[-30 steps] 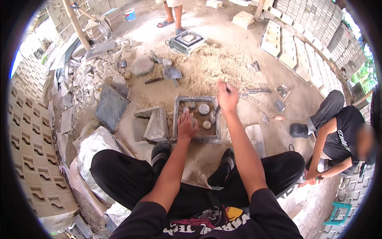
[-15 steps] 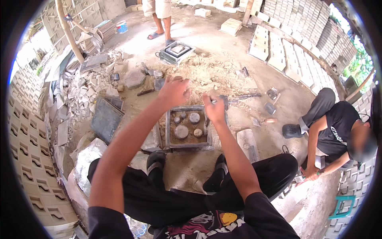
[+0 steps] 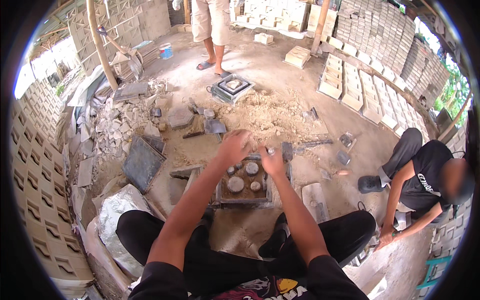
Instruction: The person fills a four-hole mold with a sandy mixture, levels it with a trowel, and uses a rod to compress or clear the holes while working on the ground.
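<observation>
A square dark mould frame (image 3: 246, 201) lies on the ground between my feet, with brown sandy fill inside. In it stand several round plugs, among them a large one (image 3: 235, 184), another at the upper right (image 3: 252, 168) and a smaller one (image 3: 255, 186). My left hand (image 3: 235, 146) is over the frame's far edge, fingers bunched; what they hold, if anything, is hidden. Close beside it, above the far right corner, my right hand (image 3: 272, 160) is closed around a small greyish thing (image 3: 270, 151) of unclear kind. A dark block-headed tool (image 3: 287, 150) lies just right of it.
Loose sand (image 3: 272, 112) is heaped beyond the frame, near a second metal mould (image 3: 233, 86). Rubble (image 3: 116, 116) and a dark slab (image 3: 143, 164) are at left. A person stands (image 3: 212, 25) at the back; another crouches (image 3: 425, 170) at right. Rows of pale blocks (image 3: 352, 95) line the far right.
My left hand has come nearer to my right hand, and its spread fingers have drawn together. My right hand stays closed above the frame's far right corner. The view has tilted up slightly.
</observation>
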Motion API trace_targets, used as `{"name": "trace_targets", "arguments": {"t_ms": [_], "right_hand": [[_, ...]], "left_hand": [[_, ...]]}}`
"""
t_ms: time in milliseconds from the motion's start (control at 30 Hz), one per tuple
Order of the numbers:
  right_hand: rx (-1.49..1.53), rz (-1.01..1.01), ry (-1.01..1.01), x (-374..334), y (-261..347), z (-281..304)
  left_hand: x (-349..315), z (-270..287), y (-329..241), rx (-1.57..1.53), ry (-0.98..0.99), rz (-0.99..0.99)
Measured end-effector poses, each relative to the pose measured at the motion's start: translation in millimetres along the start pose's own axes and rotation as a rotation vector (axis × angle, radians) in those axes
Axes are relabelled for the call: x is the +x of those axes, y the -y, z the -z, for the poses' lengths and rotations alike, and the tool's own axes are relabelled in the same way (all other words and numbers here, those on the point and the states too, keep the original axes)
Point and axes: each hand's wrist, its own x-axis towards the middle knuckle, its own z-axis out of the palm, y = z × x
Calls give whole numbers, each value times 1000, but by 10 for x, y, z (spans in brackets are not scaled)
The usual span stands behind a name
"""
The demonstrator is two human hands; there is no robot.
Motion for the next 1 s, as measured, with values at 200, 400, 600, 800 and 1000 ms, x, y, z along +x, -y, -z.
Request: {"name": "trace_targets", "arguments": {"t_ms": [200,400,600,800,1000], "right_hand": [[-17,-2,-26,44,70,-89],[85,-92,-83,108,-90,-120],[30,-180,100,129,-337,-30],[-82,-91,29,-54,-301,-129],[71,-285,11,57,-313,-19]], "left_hand": [[1,142,411,-28,-137,71],[-7,189,402,-184,-228,214],[-94,32,342,-394,-56,377],[-291,-294,311,-399,-36,271],[-353,-422,295,-295,36,250]]}}
